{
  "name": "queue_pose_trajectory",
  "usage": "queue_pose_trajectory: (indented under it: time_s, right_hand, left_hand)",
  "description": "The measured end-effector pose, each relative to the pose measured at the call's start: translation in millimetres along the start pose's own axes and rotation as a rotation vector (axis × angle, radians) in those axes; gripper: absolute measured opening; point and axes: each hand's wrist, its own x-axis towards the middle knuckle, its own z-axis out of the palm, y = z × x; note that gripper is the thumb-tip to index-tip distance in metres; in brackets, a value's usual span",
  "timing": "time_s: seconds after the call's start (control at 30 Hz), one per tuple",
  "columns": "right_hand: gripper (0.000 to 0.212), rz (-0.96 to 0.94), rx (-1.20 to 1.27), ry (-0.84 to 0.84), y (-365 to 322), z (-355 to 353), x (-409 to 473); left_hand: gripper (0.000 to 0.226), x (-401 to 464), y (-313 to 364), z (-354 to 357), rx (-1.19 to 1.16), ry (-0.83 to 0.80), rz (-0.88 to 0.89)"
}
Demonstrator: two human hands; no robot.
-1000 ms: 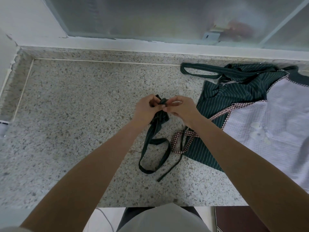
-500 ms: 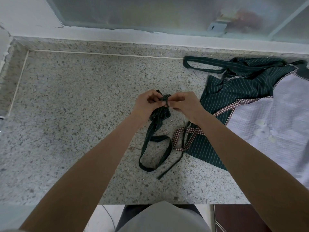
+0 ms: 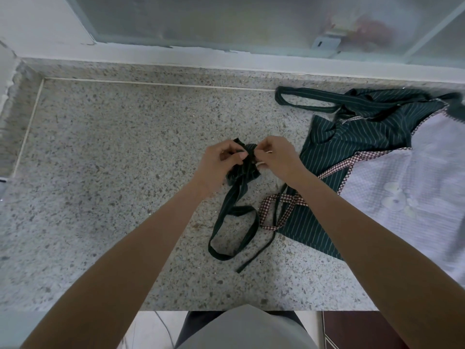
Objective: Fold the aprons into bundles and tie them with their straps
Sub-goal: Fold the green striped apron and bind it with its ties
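Apron strap (image 3: 242, 167), dark green pinstripe, mid-gather at counter centre; our two hands have closed tighter on it over the last second.
Left hand (image 3: 221, 163) curls round the bunched wad at 9 o'clock of it; right hand (image 3: 275, 159) pinches its top at 3 o'clock, fingertips nearly meeting; we judge the wad more compact than before; loose tail (image 3: 234, 231) trails toward 6 o'clock on the granite counter (image 3: 113, 172); striped apron (image 3: 352, 157) lies unfolded at 3 o'clock beside a white apron (image 3: 415, 187); bundling barely begun.
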Motion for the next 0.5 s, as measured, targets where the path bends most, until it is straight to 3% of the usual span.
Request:
queue_pose_trajectory:
  time_s: [0.13, 0.3, 0.5]
  right_hand:
    - [0.007, -0.071, -0.139, -0.010, -9, -4, 0]
    - [0.012, -0.148, -0.104, 0.050, -12, -1, -4]
    - [0.014, -0.263, -0.427, 0.253, -8, 14, -11]
  left_hand:
    - [0.003, 1, 0, -5, -0.004, 0.021, -0.025]
    - [0.003, 2, -3, -10, 0.124, 0.055, 0.007]
    - [0.004, 1, -3, -11, 0.196, 0.034, 0.041]
